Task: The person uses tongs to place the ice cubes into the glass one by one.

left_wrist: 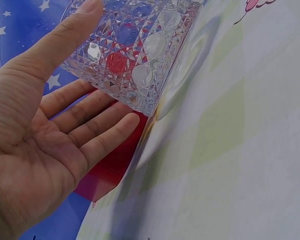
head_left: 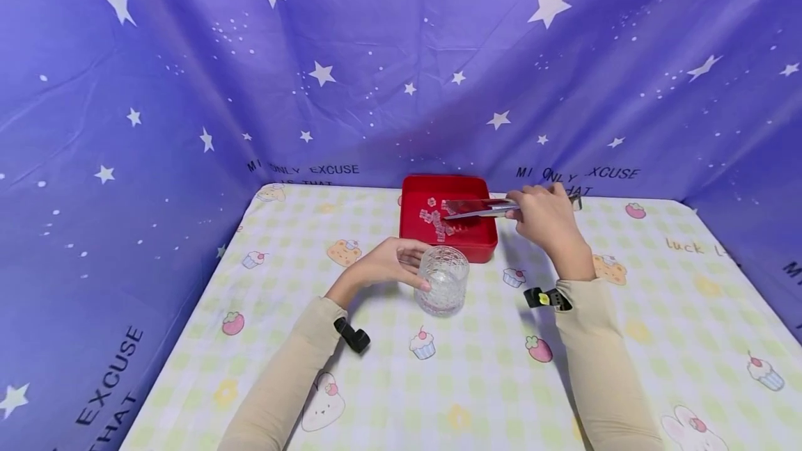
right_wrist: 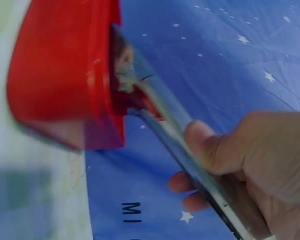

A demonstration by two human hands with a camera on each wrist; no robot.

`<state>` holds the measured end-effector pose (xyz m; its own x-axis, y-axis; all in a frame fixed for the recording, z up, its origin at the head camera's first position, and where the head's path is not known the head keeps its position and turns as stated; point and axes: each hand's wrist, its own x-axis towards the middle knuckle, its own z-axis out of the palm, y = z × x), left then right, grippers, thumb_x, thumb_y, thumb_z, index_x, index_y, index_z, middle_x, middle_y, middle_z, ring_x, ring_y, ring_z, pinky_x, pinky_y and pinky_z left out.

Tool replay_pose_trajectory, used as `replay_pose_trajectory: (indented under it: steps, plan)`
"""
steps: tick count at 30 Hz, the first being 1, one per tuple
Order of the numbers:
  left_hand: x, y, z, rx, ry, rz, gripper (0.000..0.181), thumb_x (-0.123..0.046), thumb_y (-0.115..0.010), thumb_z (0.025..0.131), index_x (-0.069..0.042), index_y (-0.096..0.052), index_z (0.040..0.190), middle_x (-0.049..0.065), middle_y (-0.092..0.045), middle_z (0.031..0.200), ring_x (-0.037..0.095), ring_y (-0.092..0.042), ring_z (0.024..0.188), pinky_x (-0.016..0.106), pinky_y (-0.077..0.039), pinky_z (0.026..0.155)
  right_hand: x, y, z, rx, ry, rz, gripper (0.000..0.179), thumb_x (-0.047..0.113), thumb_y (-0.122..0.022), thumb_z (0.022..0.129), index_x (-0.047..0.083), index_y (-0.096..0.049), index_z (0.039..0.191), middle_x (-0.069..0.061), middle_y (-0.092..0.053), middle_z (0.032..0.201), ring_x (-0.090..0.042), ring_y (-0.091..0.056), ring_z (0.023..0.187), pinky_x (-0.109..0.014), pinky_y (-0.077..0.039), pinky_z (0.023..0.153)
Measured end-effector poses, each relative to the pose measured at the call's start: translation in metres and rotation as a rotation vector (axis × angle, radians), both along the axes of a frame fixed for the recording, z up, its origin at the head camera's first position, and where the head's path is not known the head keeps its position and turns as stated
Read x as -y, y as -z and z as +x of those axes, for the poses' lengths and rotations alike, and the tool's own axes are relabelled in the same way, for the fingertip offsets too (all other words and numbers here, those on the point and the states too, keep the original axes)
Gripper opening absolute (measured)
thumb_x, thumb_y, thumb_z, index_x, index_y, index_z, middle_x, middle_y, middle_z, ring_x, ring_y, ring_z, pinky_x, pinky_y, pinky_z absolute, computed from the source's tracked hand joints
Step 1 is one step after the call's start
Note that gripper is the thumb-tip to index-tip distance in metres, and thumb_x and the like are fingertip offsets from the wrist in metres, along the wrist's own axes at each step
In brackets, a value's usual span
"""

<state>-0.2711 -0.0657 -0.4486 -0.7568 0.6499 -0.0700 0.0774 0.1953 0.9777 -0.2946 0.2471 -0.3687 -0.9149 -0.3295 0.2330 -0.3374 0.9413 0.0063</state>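
A clear patterned drinking glass (head_left: pixel 443 287) stands upright on the table in the head view. My left hand (head_left: pixel 387 263) holds its left side, the thumb on the near face and the fingers reaching behind. In the left wrist view the thumb lies on the cut-pattern glass (left_wrist: pixel 132 55). My right hand (head_left: pixel 548 220) grips metal tongs (head_left: pixel 479 209), whose tips reach into a red tray (head_left: pixel 481 254) among several small clear pieces (head_left: pixel 437 223) like ice cubes. The right wrist view shows the tongs (right_wrist: pixel 172 125) slanting over the tray's rim; whether they pinch a piece, I cannot tell.
A checked tablecloth (head_left: pixel 470 388) printed with cakes, bears and strawberries covers the table. Blue curtains (head_left: pixel 388 110) with white stars hang close behind the tray and along both sides. The glass stands just in front of the tray.
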Motion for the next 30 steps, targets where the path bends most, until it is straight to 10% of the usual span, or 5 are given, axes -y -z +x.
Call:
replay_pose_trajectory:
  steps: [7, 12, 30]
  plan:
    - [-0.003, 0.003, 0.002, 0.003, 0.0, -0.007, 0.065, -0.001, -0.088, 0.075, -0.004, -0.063, 0.135, 0.015, -0.071, 0.124, 0.02, -0.069, 0.111, 0.031, -0.06, 0.097, -0.007, 0.012, 0.004, -0.045, -0.009, 0.003, 0.035, 0.03, -0.068, 0.092, 0.006, -0.072, 0.116, -0.016, -0.074, 0.102, -0.037, -0.068, 0.092, -0.048, -0.053, 0.071]
    - [-0.003, 0.004, 0.001, -0.006, 0.007, -0.003, 0.066, 0.0, -0.088, 0.075, -0.003, -0.062, 0.136, 0.017, -0.07, 0.125, 0.021, -0.069, 0.112, 0.032, -0.06, 0.097, -0.013, 0.015, 0.005, -0.107, -0.051, -0.02, 0.035, 0.037, -0.071, 0.085, 0.012, -0.077, 0.108, -0.011, -0.074, 0.087, -0.028, -0.062, 0.065, -0.035, -0.039, 0.041]
    - [-0.001, 0.004, -0.001, -0.013, -0.006, -0.008, 0.066, -0.002, -0.088, 0.076, -0.003, -0.062, 0.137, 0.017, -0.069, 0.125, 0.024, -0.069, 0.112, 0.032, -0.06, 0.096, -0.014, 0.013, 0.0, -0.097, -0.084, -0.039, 0.029, 0.038, -0.078, 0.083, 0.015, -0.081, 0.102, -0.006, -0.072, 0.072, -0.02, -0.053, 0.054, -0.029, -0.029, 0.038]
